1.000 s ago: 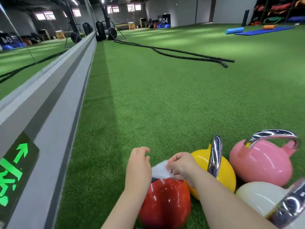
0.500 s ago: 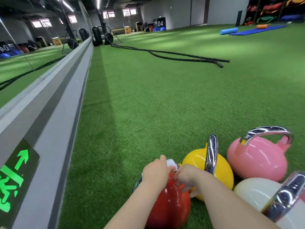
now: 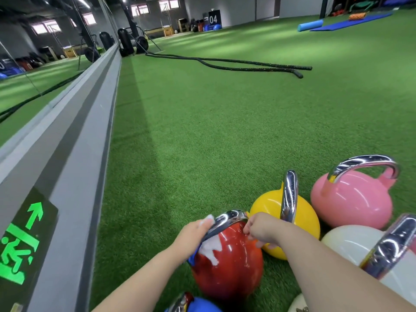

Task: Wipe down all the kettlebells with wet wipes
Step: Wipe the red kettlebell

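L hand grips wipe round the near-left end of the red bell handle. R hand, fingers curled, steadies far-right end. Handle runs left-right w/ L nearer. Beyond: yellow bell, pink bell.

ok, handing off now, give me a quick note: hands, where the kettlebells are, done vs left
Left hand: grips the chrome handle of the red kettlebell with the white wet wipe wrapped under it.
Right hand: fingers curled at the handle's other end, on the red bell's top.
Bells stand clustered on the turf: yellow kettlebell, pink kettlebell, white kettlebell, blue kettlebell at the bottom edge.
Done: cannot tell which are already wiped.
Left: finish red, then the others.
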Available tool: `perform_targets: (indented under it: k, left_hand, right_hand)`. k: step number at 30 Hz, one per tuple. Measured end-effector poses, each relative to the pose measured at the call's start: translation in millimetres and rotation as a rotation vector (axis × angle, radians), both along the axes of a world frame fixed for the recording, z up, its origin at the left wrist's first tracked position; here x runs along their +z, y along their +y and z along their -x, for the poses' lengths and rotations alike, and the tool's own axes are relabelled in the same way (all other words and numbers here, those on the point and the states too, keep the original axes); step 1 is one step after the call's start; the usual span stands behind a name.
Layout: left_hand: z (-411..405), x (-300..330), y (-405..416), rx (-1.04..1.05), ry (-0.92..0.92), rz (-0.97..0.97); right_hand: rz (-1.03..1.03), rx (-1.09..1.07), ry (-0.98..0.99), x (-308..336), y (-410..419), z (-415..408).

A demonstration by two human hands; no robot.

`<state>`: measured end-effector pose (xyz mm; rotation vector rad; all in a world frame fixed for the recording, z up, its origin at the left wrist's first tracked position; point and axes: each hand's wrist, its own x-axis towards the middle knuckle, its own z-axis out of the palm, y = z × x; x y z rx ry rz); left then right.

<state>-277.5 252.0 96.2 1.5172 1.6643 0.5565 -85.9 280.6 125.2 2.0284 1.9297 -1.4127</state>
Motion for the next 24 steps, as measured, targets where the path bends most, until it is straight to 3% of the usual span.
perform_targets:
  k: [2,6,11,16,19,24]
  left_hand:
    - [10,-20,-17,0.250,-0.271,0.079]
    - [19,-56,-30,0.560,-0.623,0.258]
    - [16,-57,-32,0.578,-0.606,0.305]
    - [7,-29,-37,0.403,-0.472,0.321]
    - [-6,-10,-33,0.311,-0.326,0.202]
    - [-34,-4,-33,0.521,-0.353,0.169]
  right_hand:
    - [-0.004,0.077,-0.094,-6,-5,4]
    - [-0.006,0.234,-0.240,-19,-25,22]
    - [-0.001,0.251,-0.158,-37,-64,40]
    - [-0.089,-0.044,0.093,-64,-102,48]
    - [-0.096,-0.174,0.202,-70,-109,39]
    - [-0.116,-0.450,0.332,-67,-109,12]
